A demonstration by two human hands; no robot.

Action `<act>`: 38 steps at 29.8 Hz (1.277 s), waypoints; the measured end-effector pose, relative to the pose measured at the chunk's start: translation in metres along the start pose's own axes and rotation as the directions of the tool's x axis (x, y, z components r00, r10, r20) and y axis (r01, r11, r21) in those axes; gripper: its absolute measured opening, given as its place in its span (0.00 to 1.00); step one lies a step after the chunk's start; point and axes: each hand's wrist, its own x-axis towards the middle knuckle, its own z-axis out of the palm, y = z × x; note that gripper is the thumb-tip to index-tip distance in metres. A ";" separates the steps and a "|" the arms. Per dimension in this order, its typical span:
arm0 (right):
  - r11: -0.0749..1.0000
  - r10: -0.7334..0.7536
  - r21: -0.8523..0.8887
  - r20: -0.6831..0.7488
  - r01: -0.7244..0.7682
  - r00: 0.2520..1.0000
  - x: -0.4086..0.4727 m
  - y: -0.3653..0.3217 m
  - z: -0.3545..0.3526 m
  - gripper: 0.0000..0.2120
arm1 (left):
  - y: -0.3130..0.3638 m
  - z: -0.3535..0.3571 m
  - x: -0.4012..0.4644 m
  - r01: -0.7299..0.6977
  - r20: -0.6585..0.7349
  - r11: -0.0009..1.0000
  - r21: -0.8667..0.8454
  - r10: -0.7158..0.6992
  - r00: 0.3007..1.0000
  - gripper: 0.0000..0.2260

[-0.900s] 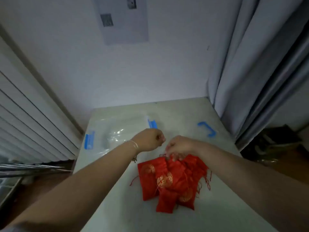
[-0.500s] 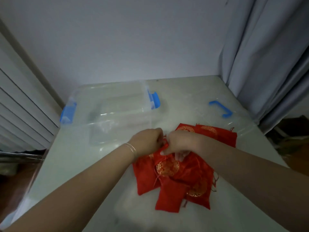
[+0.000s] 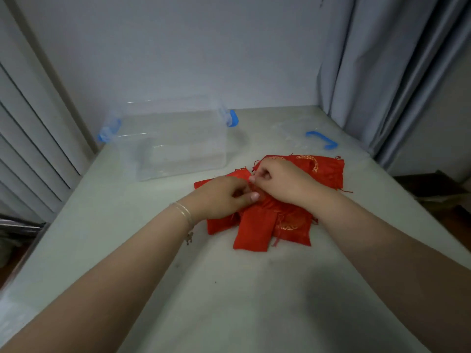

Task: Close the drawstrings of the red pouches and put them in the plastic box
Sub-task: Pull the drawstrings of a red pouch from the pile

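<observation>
Lay in a loose overlapping heap on the pale table [image 3: 127, 238]: red pouches [image 3: 265, 225] with gold print, thin red strings trailing at the edges. Met over the middle of the heap, both hands. Left hand [image 3: 221, 197], fingers curled, thumb and fingertips pressed together on red cloth or cord at the top of one pouch; which exactly, impossible to tell. Right hand [image 3: 283, 182], fingers also curled, pinching the same spot from the other side, knuckles touching the left hand's fingertips. Circled the left wrist, a thin bracelet [image 3: 184, 214]. Stood farther back and to the left, well apart from the heap, the clear plastic box [image 3: 175, 143], open-topped, blue latches at both ends. Lay to the right, near the grey curtain [image 3: 382, 72], a clear lid with a blue handle [image 3: 322, 139].
</observation>
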 end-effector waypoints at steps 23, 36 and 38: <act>0.893 -0.052 0.429 -0.196 0.133 0.979 -0.058 0.011 0.047 0.05 | -0.002 0.034 -0.059 0.157 -0.380 0.959 -0.234 -0.239 0.893 0.16; 0.795 0.050 0.596 -0.251 0.114 0.967 -0.056 0.014 0.027 0.15 | -0.023 0.001 -0.077 -0.012 -0.214 0.665 -0.747 -0.223 0.951 0.18; 0.694 0.108 0.714 -0.233 0.095 0.966 -0.056 0.009 0.029 0.16 | -0.027 0.001 -0.077 -0.151 -0.205 0.451 -0.880 -0.072 0.976 0.15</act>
